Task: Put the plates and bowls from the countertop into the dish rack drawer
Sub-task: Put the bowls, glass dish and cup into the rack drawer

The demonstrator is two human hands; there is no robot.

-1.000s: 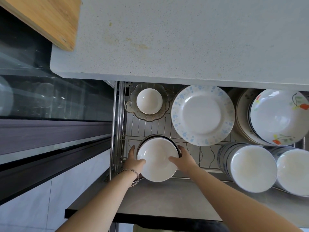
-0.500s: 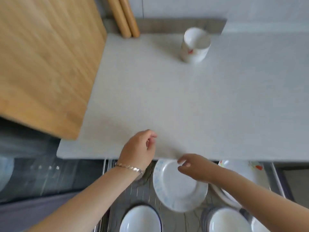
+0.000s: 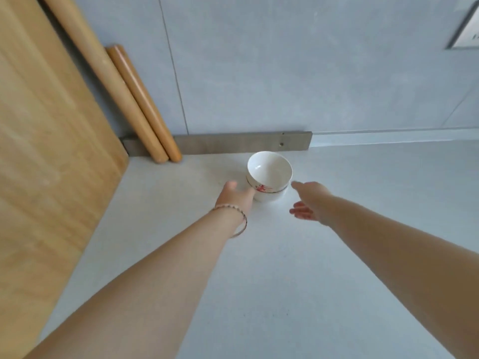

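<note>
On matte countertop [image 3: 259, 275], glossy round white bowls [image 3: 269, 171] stacked; left hand [image 3: 234, 197], right hand [image 3: 313, 202] flank them, grips spread, empty.

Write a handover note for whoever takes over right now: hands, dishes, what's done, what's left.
Left hand: open, at the left side of the stacked bowls; contact unclear.
Right hand: open, just right of them, not touching.
Bowls sit on the countertop near the back wall, not yet lifted.
Done: not visible here.
Left: grip the stack, carry it to the dish rack drawer, out of view here.
</note>
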